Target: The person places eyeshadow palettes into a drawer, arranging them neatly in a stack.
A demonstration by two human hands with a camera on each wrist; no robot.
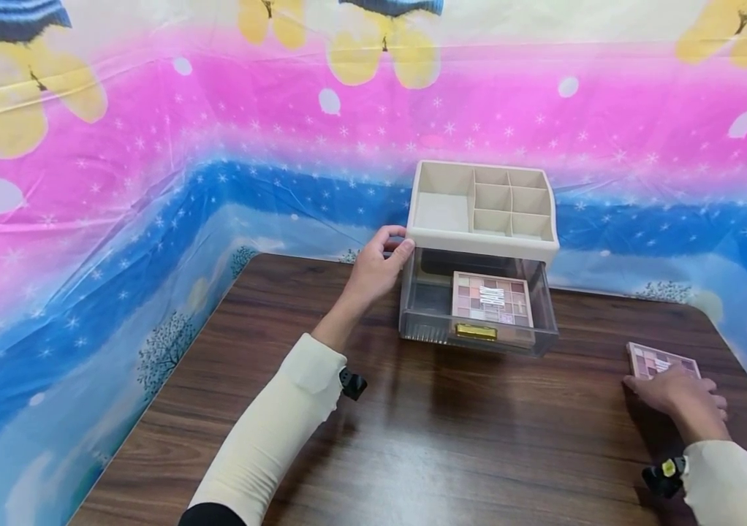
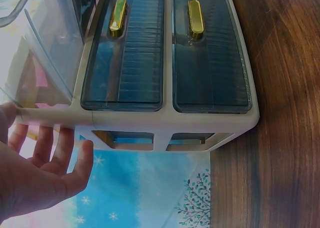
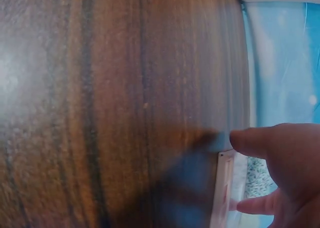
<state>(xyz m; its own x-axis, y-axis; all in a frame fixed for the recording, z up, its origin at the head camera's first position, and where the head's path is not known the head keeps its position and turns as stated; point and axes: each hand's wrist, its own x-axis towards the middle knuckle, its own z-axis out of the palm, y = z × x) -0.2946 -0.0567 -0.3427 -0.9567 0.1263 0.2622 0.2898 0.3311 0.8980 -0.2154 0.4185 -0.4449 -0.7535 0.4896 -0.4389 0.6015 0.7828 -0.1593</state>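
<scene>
My left hand [image 1: 378, 267] grips the left side of a cream desktop drawer organizer [image 1: 482, 239], thumb at the front and fingers behind its side edge. The organizer's clear upper drawer [image 1: 426, 321] is pulled out. An eyeshadow palette [image 1: 492, 298] lies inside it, behind a gold handle [image 1: 476, 332]. On the right of the table, my right hand [image 1: 683, 398] is over a second eyeshadow palette [image 1: 659, 359], partly covering it. In the right wrist view the thumb is by one end of this palette [image 3: 222, 190], with a finger farther along.
Divided open compartments [image 1: 512, 201] top the organizer. Two lower drawers [image 2: 207, 63] with gold handles are closed in the left wrist view. The dark wood table [image 1: 452, 438] backs onto a patterned cloth [image 1: 321, 197].
</scene>
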